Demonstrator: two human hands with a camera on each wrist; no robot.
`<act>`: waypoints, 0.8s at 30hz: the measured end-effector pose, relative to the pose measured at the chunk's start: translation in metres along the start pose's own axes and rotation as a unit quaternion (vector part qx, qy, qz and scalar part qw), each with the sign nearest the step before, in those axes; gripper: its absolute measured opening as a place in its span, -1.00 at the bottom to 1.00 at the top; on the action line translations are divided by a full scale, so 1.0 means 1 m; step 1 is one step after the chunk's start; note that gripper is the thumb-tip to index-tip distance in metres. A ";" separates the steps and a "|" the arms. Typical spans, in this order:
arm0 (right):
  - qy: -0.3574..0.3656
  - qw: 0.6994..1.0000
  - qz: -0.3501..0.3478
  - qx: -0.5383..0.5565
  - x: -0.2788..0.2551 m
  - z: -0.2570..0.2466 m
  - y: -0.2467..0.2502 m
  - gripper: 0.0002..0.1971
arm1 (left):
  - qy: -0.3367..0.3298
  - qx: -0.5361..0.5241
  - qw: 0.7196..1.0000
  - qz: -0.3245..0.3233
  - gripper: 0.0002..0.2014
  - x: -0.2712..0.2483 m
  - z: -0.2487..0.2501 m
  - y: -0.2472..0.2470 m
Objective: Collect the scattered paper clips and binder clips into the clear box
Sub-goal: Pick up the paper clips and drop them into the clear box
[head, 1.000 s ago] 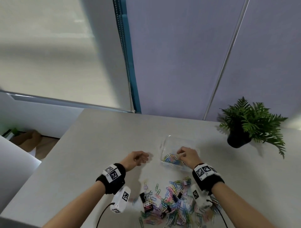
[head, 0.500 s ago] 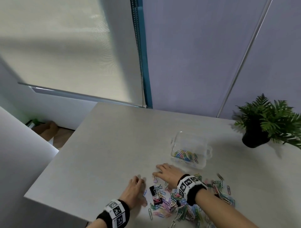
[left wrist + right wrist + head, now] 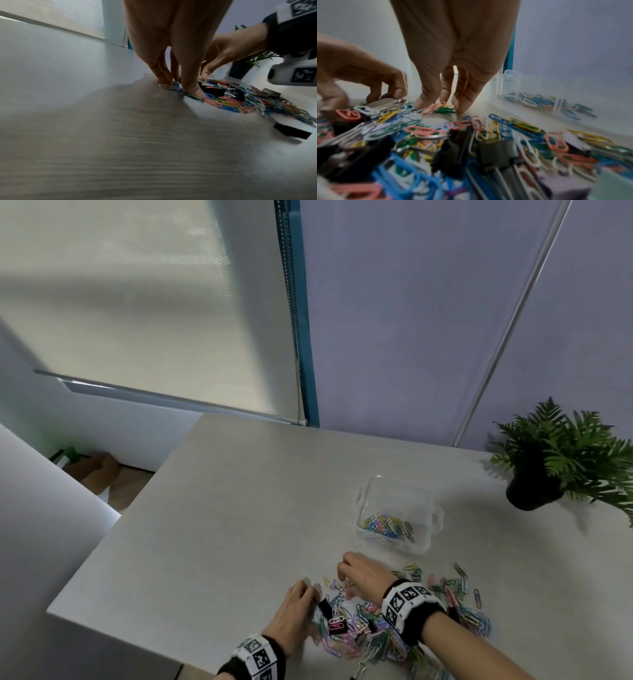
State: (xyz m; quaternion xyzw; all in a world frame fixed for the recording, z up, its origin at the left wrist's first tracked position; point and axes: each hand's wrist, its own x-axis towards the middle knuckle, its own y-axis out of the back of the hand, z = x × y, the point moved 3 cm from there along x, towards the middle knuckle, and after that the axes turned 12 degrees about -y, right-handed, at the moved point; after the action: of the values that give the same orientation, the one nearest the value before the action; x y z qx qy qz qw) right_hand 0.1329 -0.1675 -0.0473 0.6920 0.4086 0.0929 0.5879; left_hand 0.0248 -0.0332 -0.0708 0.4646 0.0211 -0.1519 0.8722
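The clear box (image 3: 429, 510) stands open on the table and holds several coloured paper clips (image 3: 388, 527). Nearer to me lies a heap of coloured paper clips and black binder clips (image 3: 383, 631). My right hand (image 3: 342, 575) is at the heap's far left edge. In the right wrist view its thumb and fingers (image 3: 462, 105) close round a pink and a green paper clip (image 3: 440, 106) lying on the table. My left hand (image 3: 310, 594) is just left of it. Its curled fingers (image 3: 399, 92) pinch a silver binder clip (image 3: 385, 101) that rests on the table.
A potted fern (image 3: 561, 460) stands at the table's (image 3: 239, 525) far right. The table's left edge and near-left corner drop off to the floor. A lone black binder clip (image 3: 291, 132) lies near the front edge. A wall and a blind stand behind the table.
My right hand has left the clear box and come down to the heap's left edge. My left hand has dropped onto the heap beside it. The head view has shifted.
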 end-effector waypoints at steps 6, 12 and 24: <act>-0.031 0.999 0.027 0.005 -0.003 0.003 -0.011 -0.86 | 0.032 -0.045 0.998 0.001 -0.88 0.014 0.000 0.012; -0.059 0.997 0.043 -0.008 -0.005 0.009 -0.014 -0.77 | 0.009 0.007 1.000 -0.001 -0.78 0.024 0.007 0.016; -0.092 0.988 0.052 0.112 -0.012 0.015 -0.007 -0.91 | -0.005 0.033 0.997 -0.068 -0.88 0.040 0.000 0.020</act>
State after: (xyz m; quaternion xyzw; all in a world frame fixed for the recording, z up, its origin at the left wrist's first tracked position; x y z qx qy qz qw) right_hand 0.1309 -0.1873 -0.0535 0.7792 0.3238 0.0128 0.5364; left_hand 0.0687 -0.0329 -0.0622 0.4901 0.0431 -0.2139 0.8439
